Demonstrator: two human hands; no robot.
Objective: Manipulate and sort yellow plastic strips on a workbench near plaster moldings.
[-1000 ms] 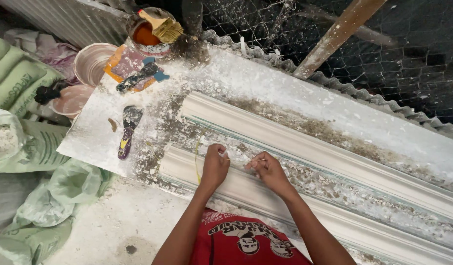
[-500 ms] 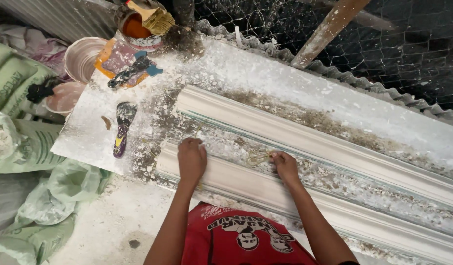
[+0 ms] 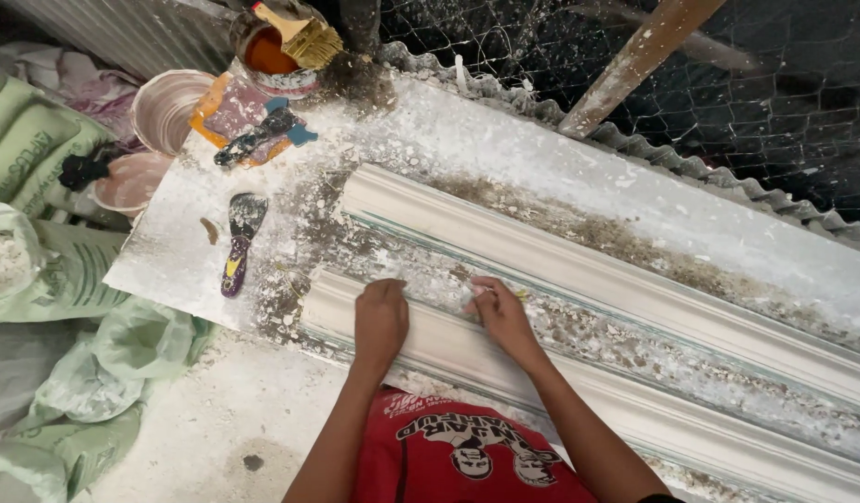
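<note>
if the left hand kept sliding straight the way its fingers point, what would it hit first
The left hand points up across the bench. It would likely first cross the crumbly channel, then meet the far white moulding strip. Depth is hard to judge from above.

Beside the white board's left end [image 3: 160, 261], a plaster-caked putty knife with a purple handle [image 3: 239, 240], two pale round bowls [image 3: 169, 107], an orange-filled tin holding a bristle brush [image 3: 285, 42], green sacks [image 3: 39, 279], and wire mesh behind [image 3: 774, 93].
</note>
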